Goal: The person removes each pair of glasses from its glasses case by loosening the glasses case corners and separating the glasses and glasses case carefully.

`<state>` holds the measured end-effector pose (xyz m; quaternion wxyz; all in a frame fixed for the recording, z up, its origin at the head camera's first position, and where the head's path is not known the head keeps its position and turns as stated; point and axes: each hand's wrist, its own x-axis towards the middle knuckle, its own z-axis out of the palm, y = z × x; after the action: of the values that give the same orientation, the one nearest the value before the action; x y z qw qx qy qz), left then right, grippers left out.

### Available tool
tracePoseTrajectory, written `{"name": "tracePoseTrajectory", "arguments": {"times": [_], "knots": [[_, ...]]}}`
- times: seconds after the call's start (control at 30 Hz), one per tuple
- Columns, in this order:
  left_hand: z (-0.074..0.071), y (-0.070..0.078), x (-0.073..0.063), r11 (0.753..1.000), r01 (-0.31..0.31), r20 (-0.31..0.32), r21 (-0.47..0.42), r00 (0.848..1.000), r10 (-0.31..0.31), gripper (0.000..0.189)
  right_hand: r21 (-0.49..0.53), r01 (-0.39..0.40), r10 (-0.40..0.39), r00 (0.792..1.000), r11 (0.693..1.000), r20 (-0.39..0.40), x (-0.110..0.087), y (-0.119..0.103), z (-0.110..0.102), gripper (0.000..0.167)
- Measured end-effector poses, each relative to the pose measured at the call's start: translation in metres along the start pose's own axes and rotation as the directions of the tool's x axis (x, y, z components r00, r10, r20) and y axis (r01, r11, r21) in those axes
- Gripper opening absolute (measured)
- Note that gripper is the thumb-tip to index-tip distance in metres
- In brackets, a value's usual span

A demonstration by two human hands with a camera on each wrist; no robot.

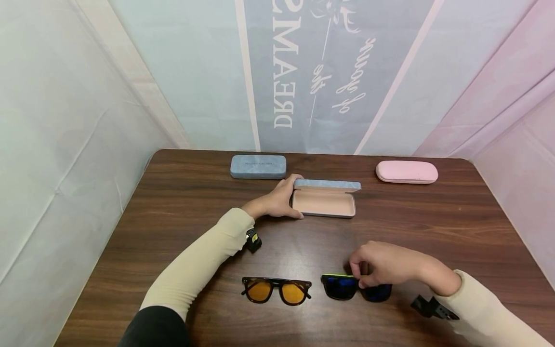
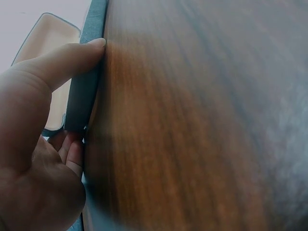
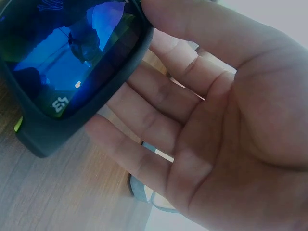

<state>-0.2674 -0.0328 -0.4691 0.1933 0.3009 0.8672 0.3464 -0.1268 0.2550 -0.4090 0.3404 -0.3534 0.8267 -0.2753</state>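
Note:
My left hand (image 1: 277, 198) grips the left end of an open blue glasses case (image 1: 326, 204), thumb along its front edge and fingers behind. The case's pale inner tray shows, with its lid raised at the back. In the left wrist view the thumb presses the case's dark side wall (image 2: 89, 91). My right hand (image 1: 388, 265) pinches the bridge of black sunglasses (image 1: 340, 288) with blue mirrored lenses and a yellow-green top edge. One lens (image 3: 72, 57) fills the upper left of the right wrist view. To their left lie dark-framed glasses with orange lenses (image 1: 293, 292).
A closed blue glasses case (image 1: 258, 167) stands at the back of the brown wooden table (image 1: 195, 193), left of the open one. Toward the back right lies a closed pink case (image 1: 407, 172). A printed cloth (image 1: 208, 72) hangs behind the table.

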Motion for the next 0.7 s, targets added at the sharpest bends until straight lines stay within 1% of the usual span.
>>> {"name": "tracePoseTrajectory", "arguments": {"times": [0.37,0.53,0.7], "knots": [[0.0,-0.0012,0.0008,1.0,0.0,-0.003,0.016,1.0,0.001,0.1,-0.03,0.006,-0.006,1.0,1.0,-0.003,0.0003,-0.0009,-0.0028,0.02],[-0.0003,-0.0007,0.001,1.0,-0.007,-0.009,0.018,1.0,0.007,0.099,-0.024,0.001,-0.002,1.0,1.0,-0.004,-0.0004,-0.0007,-0.003,0.019],[-0.0002,-0.0002,0.0005,1.0,0.004,0.001,0.008,1.0,-0.004,0.1,-0.036,0.046,-0.047,0.999,0.998,-0.018,-0.0009,0.0,-0.0026,0.014]]}}
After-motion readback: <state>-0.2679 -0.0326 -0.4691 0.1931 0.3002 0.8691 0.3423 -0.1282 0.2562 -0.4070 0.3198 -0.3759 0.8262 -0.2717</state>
